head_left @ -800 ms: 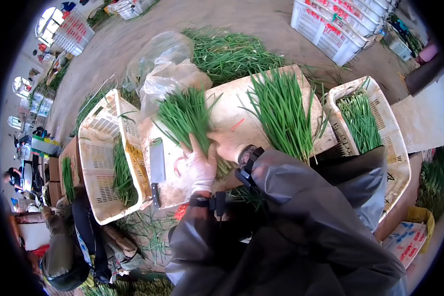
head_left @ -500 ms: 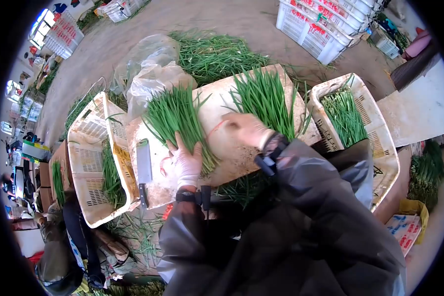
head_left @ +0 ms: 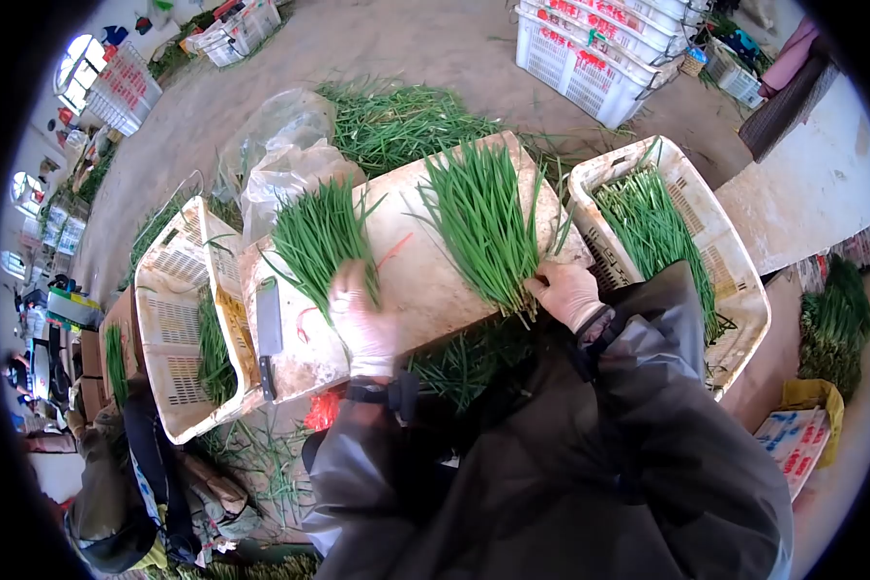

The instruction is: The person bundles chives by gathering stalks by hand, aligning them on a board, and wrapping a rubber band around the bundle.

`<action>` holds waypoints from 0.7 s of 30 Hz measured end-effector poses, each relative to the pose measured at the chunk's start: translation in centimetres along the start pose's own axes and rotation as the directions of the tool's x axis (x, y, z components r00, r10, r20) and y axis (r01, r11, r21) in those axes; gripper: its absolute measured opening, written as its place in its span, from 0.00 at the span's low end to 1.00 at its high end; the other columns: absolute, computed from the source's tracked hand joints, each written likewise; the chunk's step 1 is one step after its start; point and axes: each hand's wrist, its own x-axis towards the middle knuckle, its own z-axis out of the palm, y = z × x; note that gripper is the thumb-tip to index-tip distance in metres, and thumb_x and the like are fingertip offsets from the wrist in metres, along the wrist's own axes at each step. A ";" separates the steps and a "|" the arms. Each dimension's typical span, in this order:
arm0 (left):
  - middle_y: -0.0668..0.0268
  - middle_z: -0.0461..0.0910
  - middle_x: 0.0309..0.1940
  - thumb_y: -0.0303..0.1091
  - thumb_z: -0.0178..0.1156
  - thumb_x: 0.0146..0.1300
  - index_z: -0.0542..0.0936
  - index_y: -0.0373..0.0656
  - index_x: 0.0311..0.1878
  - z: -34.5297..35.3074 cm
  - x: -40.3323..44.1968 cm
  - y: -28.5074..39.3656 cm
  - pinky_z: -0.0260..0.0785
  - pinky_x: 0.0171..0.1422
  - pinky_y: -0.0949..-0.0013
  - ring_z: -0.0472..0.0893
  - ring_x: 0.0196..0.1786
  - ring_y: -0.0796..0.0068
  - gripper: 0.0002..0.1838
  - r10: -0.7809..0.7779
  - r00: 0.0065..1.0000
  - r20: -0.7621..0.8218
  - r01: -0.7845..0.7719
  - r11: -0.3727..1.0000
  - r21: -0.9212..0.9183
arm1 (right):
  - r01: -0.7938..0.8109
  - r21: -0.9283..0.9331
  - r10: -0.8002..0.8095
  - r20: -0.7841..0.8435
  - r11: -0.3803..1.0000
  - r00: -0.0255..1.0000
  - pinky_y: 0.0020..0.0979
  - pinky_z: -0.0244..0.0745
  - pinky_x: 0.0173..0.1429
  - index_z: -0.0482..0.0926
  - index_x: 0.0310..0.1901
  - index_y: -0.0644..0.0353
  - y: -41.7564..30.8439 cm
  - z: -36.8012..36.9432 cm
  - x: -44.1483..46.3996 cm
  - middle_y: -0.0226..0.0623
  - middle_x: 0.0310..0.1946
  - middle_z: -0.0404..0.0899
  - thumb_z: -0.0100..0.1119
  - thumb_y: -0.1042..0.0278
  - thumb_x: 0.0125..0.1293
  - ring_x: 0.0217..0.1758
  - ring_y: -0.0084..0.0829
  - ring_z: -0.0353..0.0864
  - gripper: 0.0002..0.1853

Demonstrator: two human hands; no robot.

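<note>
Two bunches of garlic chives lie on a stained white cutting board (head_left: 401, 290), tips pointing away from me. My gloved left hand (head_left: 362, 314), smeared by motion, is over the stem ends of the left bunch (head_left: 319, 237); its grip is unclear. At the stem ends of the right bunch (head_left: 483, 227), my gloved right hand (head_left: 567, 293) has its fingers curled against the chives. A thin red tie (head_left: 394, 249) shows on the board beside the left bunch. Left of that bunch lies a cleaver (head_left: 270, 324) with a dark handle.
White crates holding chives flank the board, one left (head_left: 179, 319) and one right (head_left: 739, 280). Behind it are a clear plastic bag (head_left: 285, 164) and a heap of loose chives (head_left: 406, 126). Stacked crates (head_left: 590, 68) stand farther back. Someone's dark-clothed legs (head_left: 159, 454) show at lower left.
My right hand has left the red tie between the bunches and moved to the right bunch's stem ends. My left hand has shifted slightly up and is blurred.
</note>
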 end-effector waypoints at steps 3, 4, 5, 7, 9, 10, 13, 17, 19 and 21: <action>0.63 0.87 0.45 0.22 0.69 0.64 0.86 0.38 0.51 4.5 -4.8 -0.2 0.74 0.59 0.69 0.83 0.48 0.72 0.13 -0.279 0.931 0.234 0.357 0.829 -0.431 | 0.013 -0.020 -0.014 -0.059 1.000 0.998 0.51 0.80 0.42 0.83 0.41 0.54 0.1 0.7 -0.9 0.46 0.31 0.87 0.68 0.41 0.65 0.38 0.51 0.88 0.22; 0.66 0.88 0.42 0.23 0.69 0.65 0.86 0.38 0.49 4.9 -5.4 1.0 0.74 0.55 0.72 0.83 0.44 0.77 0.10 -0.334 0.882 0.333 0.464 0.745 -0.480 | 0.017 -0.011 -0.018 -0.067 1.000 0.998 0.51 0.80 0.41 0.83 0.41 0.54 0.2 1.0 -1.1 0.45 0.31 0.87 0.68 0.40 0.64 0.37 0.51 0.88 0.22; 0.69 0.88 0.40 0.23 0.69 0.66 0.87 0.38 0.48 5.1 -6.0 2.2 0.74 0.52 0.75 0.82 0.42 0.81 0.08 -0.312 0.859 0.405 0.472 0.788 -0.395 | 0.018 -0.002 -0.018 -0.076 1.000 0.997 0.50 0.80 0.41 0.82 0.41 0.54 0.3 1.2 -1.2 0.45 0.31 0.87 0.68 0.39 0.64 0.36 0.51 0.88 0.23; 0.62 0.90 0.37 0.27 0.70 0.64 0.87 0.39 0.48 5.3 -6.9 3.6 0.77 0.52 0.71 0.86 0.41 0.76 0.09 -0.319 0.778 0.541 0.566 0.730 -0.384 | 0.017 0.007 -0.016 -0.062 1.000 0.998 0.50 0.81 0.41 0.82 0.43 0.55 -0.1 1.2 -1.5 0.44 0.32 0.86 0.69 0.36 0.62 0.37 0.50 0.88 0.26; 0.62 0.90 0.36 0.27 0.71 0.64 0.87 0.38 0.48 5.8 -7.5 4.7 0.78 0.51 0.69 0.86 0.40 0.74 0.10 -0.349 0.752 0.559 0.601 0.712 -0.364 | -0.010 -0.014 0.009 -0.047 1.000 0.999 0.49 0.81 0.41 0.81 0.45 0.56 -0.4 1.3 -1.5 0.44 0.33 0.86 0.70 0.35 0.61 0.38 0.50 0.88 0.28; 0.64 0.89 0.37 0.26 0.69 0.65 0.87 0.37 0.47 6.0 -7.8 5.0 0.77 0.51 0.71 0.85 0.41 0.76 0.09 -0.338 0.750 0.569 0.594 0.723 -0.354 | -0.003 -0.030 0.002 -0.024 1.000 1.000 0.48 0.81 0.42 0.80 0.46 0.58 -0.5 1.3 -1.4 0.44 0.34 0.86 0.71 0.34 0.59 0.39 0.49 0.88 0.32; 0.68 0.88 0.38 0.25 0.67 0.68 0.87 0.35 0.47 6.5 -7.8 5.9 0.76 0.53 0.74 0.84 0.43 0.81 0.07 -0.307 0.739 0.599 0.587 0.730 -0.350 | -0.014 -0.035 0.014 0.007 0.999 1.000 0.45 0.83 0.44 0.79 0.45 0.62 -1.3 1.4 -1.6 0.49 0.36 0.87 0.74 0.31 0.55 0.40 0.48 0.89 0.37; 0.58 0.90 0.39 0.31 0.68 0.67 0.87 0.37 0.48 7.6 -7.8 6.3 0.79 0.53 0.67 0.88 0.44 0.68 0.10 -0.282 0.739 0.612 0.560 0.761 -0.327 | -0.041 -0.025 0.041 0.029 0.999 0.999 0.45 0.84 0.44 0.79 0.46 0.62 -2.2 1.3 -1.6 0.49 0.35 0.87 0.75 0.33 0.53 0.41 0.48 0.90 0.36; 0.54 0.90 0.39 0.34 0.68 0.67 0.87 0.38 0.49 8.4 -8.0 6.2 0.80 0.53 0.63 0.90 0.44 0.61 0.12 -0.268 0.747 0.609 0.533 0.788 -0.308 | -0.069 0.003 0.069 0.047 0.998 0.997 0.45 0.84 0.45 0.79 0.46 0.62 -1.9 2.4 -1.2 0.48 0.35 0.88 0.75 0.36 0.54 0.41 0.48 0.91 0.34; 0.53 0.90 0.39 0.35 0.67 0.67 0.87 0.39 0.48 9.0 -7.8 6.6 0.81 0.52 0.61 0.90 0.43 0.58 0.12 -0.250 0.758 0.602 0.521 0.788 -0.329 | -0.130 -0.020 0.131 0.068 0.991 0.989 0.46 0.84 0.46 0.79 0.47 0.61 -1.6 2.9 -0.8 0.49 0.36 0.88 0.74 0.41 0.55 0.41 0.49 0.91 0.31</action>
